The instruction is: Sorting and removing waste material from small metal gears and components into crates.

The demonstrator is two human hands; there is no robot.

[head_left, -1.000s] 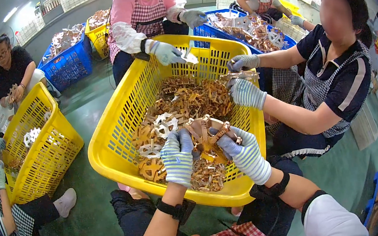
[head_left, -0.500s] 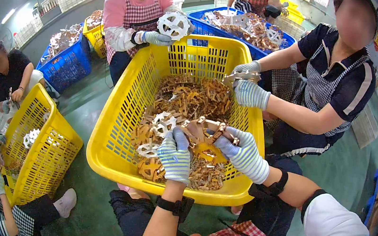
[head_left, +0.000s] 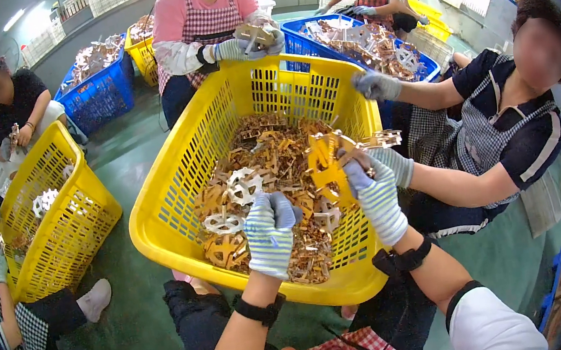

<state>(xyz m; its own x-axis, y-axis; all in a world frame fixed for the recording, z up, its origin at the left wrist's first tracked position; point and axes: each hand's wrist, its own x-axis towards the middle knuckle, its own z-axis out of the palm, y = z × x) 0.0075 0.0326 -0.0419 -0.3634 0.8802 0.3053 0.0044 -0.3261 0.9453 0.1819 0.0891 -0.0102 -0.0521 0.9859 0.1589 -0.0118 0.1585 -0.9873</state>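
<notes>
The person's right hand (head_left: 379,199) is pinching a golden piece (head_left: 325,162) between gloved thumb and fingers, at about three o'clock within the yellow basket (head_left: 156,251), and is holding it above the heap (head_left: 275,137). The piece is showing a bright amber face broken by cut-out openings, with angular edges and shiny, coppery parts catching light near its top; its far side is staying out of view. The left hand (head_left: 269,237) is resting at about six o'clock, its fingers curling inward; whether it is gripping anything, one cannot tell. At eleven o'clock from that hand, a white openwork piece (head_left: 244,187) is lying on the brownish, jumbled heap, and a second pale ring-like piece (head_left: 223,223) is lying at ten o'clock. Beyond the right hand, at one o'clock, a co-worker's gloved hand (head_left: 396,165) is holding a silvery part (head_left: 383,139).
</notes>
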